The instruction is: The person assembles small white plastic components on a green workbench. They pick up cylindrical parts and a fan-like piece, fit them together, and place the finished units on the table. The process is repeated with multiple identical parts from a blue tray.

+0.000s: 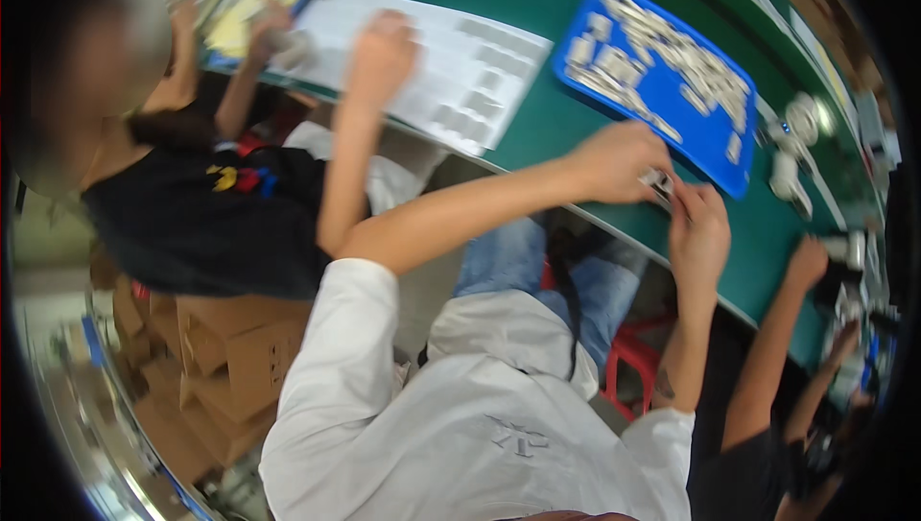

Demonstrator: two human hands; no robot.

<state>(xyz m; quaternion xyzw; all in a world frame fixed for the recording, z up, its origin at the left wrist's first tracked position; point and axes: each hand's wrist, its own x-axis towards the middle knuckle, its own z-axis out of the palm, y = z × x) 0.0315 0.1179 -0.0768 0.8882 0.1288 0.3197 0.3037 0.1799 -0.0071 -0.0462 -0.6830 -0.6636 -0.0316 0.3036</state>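
Note:
My left hand (619,162) and my right hand (701,225) meet at the near edge of the green table. Between their fingertips is a small pale piece with a shiny or dark part (659,185); blur and fingers hide its exact kind. Both hands are closed in a pinch on it. Just beyond them lies a blue tray (662,89) holding many small whitish parts (696,68), heaped in loose groups.
A white sheet with grey printed blocks (480,75) covers the table to the left, with a co-worker's hand (384,46) over it. On the right stands a white jointed device (791,152), near another person's hand (809,260). Cardboard boxes (235,353) are piled behind, left.

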